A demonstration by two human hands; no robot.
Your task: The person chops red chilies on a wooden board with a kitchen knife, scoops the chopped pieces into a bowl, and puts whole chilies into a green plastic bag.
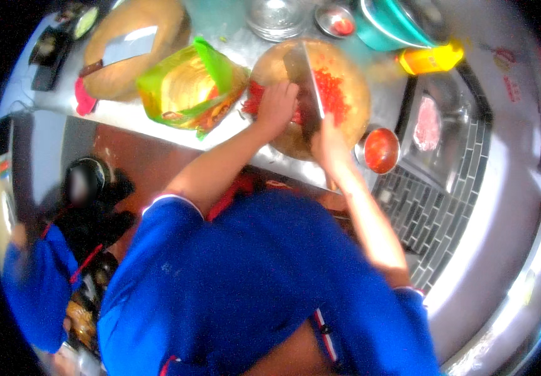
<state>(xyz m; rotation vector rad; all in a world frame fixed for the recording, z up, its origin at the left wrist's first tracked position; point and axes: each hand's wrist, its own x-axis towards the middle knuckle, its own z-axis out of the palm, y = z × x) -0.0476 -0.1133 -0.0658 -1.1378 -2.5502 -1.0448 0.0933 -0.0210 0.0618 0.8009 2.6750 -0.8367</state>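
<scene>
A round wooden chopping board [356,110] lies before me on a metal counter. My right hand [329,145] grips a cleaver [309,80], its broad blade pointing away from me across the board. Finely chopped red pieces, apparently chilli pepper [332,94], are spread to the right of the blade. On the left side, my left hand [277,108] has curled fingers pressed over uncut red peppers [253,98], close to the cleaver. The hand and blade hide part of them. A metal bowl of red food [382,150] stands at the board's lower right.
A green and yellow plastic bag [158,96] stands open left of the board. Farther left, a second cleaver [129,46] rests on another round board [111,87]. Glass bowls [276,21], a teal bucket [377,28], a yellow bottle [430,58] and a sink [451,127] surround the area. Another person [40,286] is at left.
</scene>
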